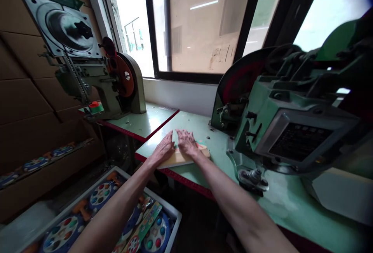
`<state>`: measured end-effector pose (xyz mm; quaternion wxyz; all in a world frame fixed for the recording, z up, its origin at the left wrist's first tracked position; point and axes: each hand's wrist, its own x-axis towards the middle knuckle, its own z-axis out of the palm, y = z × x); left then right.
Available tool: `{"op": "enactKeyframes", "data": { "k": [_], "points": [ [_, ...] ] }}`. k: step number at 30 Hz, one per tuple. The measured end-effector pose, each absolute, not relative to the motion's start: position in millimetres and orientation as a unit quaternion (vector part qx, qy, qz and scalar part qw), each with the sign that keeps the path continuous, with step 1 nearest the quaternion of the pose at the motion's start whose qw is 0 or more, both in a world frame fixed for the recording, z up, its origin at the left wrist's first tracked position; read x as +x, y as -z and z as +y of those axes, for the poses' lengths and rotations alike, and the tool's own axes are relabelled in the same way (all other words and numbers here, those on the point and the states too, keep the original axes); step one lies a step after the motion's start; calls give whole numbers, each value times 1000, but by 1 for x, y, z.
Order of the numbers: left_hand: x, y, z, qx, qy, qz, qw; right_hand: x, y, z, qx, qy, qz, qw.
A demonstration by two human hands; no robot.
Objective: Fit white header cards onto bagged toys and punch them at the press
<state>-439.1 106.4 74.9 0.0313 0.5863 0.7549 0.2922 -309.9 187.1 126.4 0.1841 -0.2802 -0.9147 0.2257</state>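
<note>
My left hand point(164, 148), then my right hand point(186, 142), are covering the flat tan piece point(176, 159) at the green worktable's point(219, 150) front edge; I cannot tell whether either is clamping. I am apparently positioning it; shifting it calls for level support.

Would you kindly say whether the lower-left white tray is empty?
Not empty: round blue toys and orange pieces lie in the white tray.

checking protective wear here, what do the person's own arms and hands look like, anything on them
The left arm and right arm are bare, with no sleeve, watch or band showing. The left grip and right grip are ungloved hands; rings are too small to tell.
</note>
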Motion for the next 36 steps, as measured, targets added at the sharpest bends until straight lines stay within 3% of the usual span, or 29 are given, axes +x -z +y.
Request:
{"op": "enactKeyframes", "data": {
  "k": [5,10,13,17,21,25,29,36],
  "points": [
    [-439,-76,105,582,-296,755,52,-285,-103,194,-249,-214,-925,188],
    [-433,-84,99,567,-297,764,79,-209,-108,201,-182,-117,-969,116],
    [-425,-98,92,548,-305,774,92,-189,-108,201,-242,-31,-962,118],
    [-420,-132,63,550,-316,761,140,-187,-120,188,-296,-9,-945,141],
    [-427,-158,9,535,-363,704,292,-170,-142,165,-307,0,-939,152],
    [-424,-153,-38,426,-472,616,466,-137,-165,139,-302,7,-940,158],
    [-392,-138,-63,435,-544,555,455,-90,-180,111,-310,20,-939,149],
    [-260,-106,-42,441,-531,616,380,58,-171,82,-383,-5,-912,144]
  ]
}}
